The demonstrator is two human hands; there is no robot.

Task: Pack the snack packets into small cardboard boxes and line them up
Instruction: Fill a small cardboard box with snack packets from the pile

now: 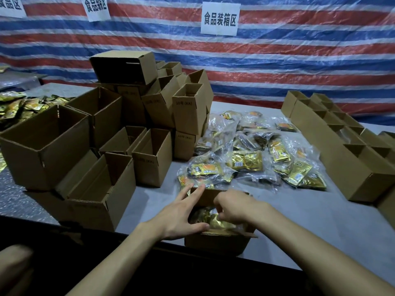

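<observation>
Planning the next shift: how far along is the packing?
Done: a row of boxes stands lined up on the right, contents unseen. In hand: the left hand steadies an open box while the right hand pinches gold packets inside it. Left: a big packet pile and many empty boxes.

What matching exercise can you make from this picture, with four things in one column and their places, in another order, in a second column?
Things:
1. nearest box
2. loose snack packets
3. lined-up boxes
4. white sign

Places:
A. on the striped tarp
B. in a row along the right side of the table
C. at the near table edge, with gold packets inside
D. in a pile in the middle of the table

Pairs: 1-C, 2-D, 3-B, 4-A
</observation>
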